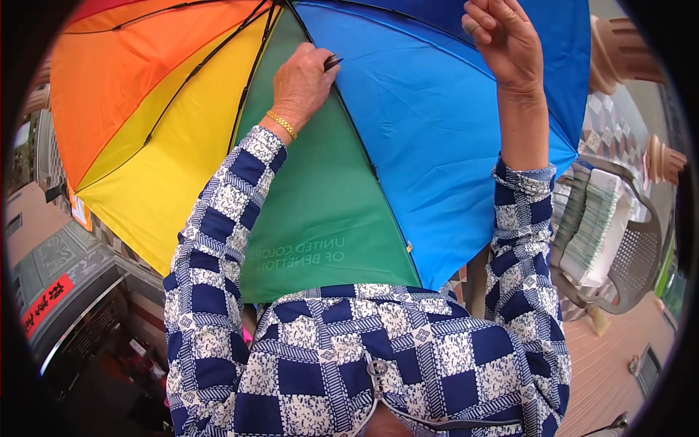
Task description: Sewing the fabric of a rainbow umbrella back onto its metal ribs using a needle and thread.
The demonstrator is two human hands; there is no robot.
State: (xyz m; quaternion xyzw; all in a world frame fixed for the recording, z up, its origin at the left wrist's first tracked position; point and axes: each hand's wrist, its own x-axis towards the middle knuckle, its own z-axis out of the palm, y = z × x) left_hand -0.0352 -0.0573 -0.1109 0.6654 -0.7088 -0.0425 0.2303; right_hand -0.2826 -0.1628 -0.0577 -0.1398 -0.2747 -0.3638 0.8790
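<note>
An open umbrella (320,189) with orange, yellow, green and blue panels fills the space in front of me, its black ribs facing my side. Over the green panel, close to a rib, my left hand (302,81) is closed around a small black pointed thing (333,63), with dark tips poking out past the fingers. Its kind is unclear. My right hand (507,45) is raised over the darker blue panels, fingers curled and thumb pinched in; anything between them is too small to see. A small yellowish tag (409,247) sits on the rib by the green panel's lower edge.
To the right stands a grey-brown plastic chair (632,240) with a stack of pale folded material (595,226) on it. Brown columns (625,52) rise behind the umbrella. A red paper strip (48,304) hangs by a dark doorway (95,357) at the left.
</note>
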